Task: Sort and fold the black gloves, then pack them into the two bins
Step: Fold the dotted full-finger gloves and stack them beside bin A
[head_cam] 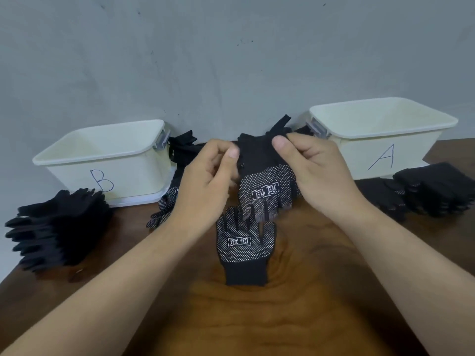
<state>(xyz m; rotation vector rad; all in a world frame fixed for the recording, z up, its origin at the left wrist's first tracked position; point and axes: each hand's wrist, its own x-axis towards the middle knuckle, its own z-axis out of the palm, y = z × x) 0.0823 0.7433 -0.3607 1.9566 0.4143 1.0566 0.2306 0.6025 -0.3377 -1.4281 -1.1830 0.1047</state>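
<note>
Above the table's middle hangs a black dotted glove (266, 187), fingers down and cuff up. My left hand (208, 181) pinches its cuff at the left edge, and my right hand (316, 170) pinches the cuff at the right. Below it a second dotted glove (244, 249) lies flat on the wooden table, fingers pointing away, cuff toward me. Cream bin B (108, 160) stands at the back left and cream bin A (380, 134) at the back right; no gloves show inside either.
A stack of black gloves (59, 227) lies left, in front of bin B. Another stack (437, 188) lies right, in front of bin A. Loose gloves (167, 204) are heaped between the bins. A grey wall rises right behind the bins.
</note>
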